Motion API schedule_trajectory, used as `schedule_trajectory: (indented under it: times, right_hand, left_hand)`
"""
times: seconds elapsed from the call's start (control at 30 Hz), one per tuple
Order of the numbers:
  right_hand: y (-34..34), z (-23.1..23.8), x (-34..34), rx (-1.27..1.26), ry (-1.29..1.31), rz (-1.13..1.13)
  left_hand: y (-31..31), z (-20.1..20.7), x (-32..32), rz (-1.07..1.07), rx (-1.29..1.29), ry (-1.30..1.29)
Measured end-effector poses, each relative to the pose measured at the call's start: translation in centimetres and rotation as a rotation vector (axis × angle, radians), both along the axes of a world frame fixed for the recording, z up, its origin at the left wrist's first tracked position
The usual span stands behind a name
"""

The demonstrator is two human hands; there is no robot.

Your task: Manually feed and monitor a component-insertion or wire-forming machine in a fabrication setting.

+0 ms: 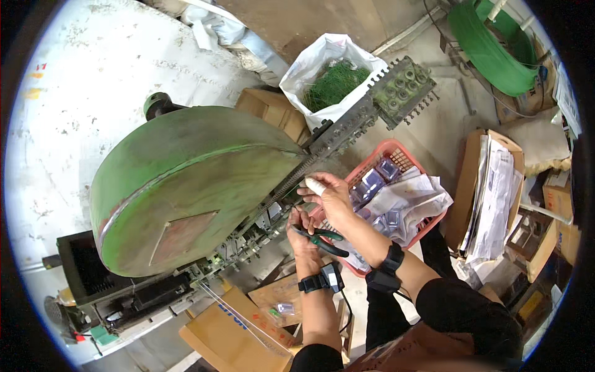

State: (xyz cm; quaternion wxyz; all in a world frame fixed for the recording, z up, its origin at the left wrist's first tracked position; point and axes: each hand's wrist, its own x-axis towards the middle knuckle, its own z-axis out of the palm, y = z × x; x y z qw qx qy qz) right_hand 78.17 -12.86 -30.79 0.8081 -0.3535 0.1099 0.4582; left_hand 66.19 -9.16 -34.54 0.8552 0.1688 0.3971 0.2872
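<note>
Green-handled pliers [330, 240] rest in my left hand [301, 230], their handles pointing right toward the red basket. The fingertips of that hand are curled together close to the front of the green machine [204, 192]. Just above it, my right hand [330, 197] has its fingers bent and drawn together beside the machine's long dark rail [291, 180]. A white wrap [315, 186] covers one finger of this hand. Whatever lies between the right fingertips is too small to make out. Both wrists wear black straps with small boxes.
Right of my hands stands a red basket [390, 149] with clear plastic packs and papers. Beyond the rail is a white sack [297, 77] of green wire. A carton of papers [468, 198] and a green wire coil [489, 56] stand right; a flattened carton [229, 335] lies below.
</note>
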Motion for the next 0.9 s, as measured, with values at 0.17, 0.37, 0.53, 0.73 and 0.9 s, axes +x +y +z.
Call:
schedule_trajectory:
  times: [0.17,0.37,0.53,0.73,0.9]
  right_hand:
    - [0.7,-0.3,0.0,-0.082,0.019,0.035]
    - [1.1,-1.1,0.0,-0.1,-0.124,0.061]
    - [1.2,-1.5,-0.3,-0.119,-0.211,0.078]
    - [1.4,-1.3,-1.2,-0.066,-0.124,0.051]
    - [1.7,-1.2,-1.2,-0.035,-0.066,0.036]
  left_hand:
    - [-0.1,0.5,0.2,0.022,0.018,0.119]
    - [0.4,-0.2,-0.4,-0.016,0.113,0.106]
    - [0.1,0.8,0.1,-0.011,0.134,0.151]
    - [0.0,0.7,0.3,0.02,0.102,0.16]
    - [0.3,0.7,0.0,0.009,0.148,0.144]
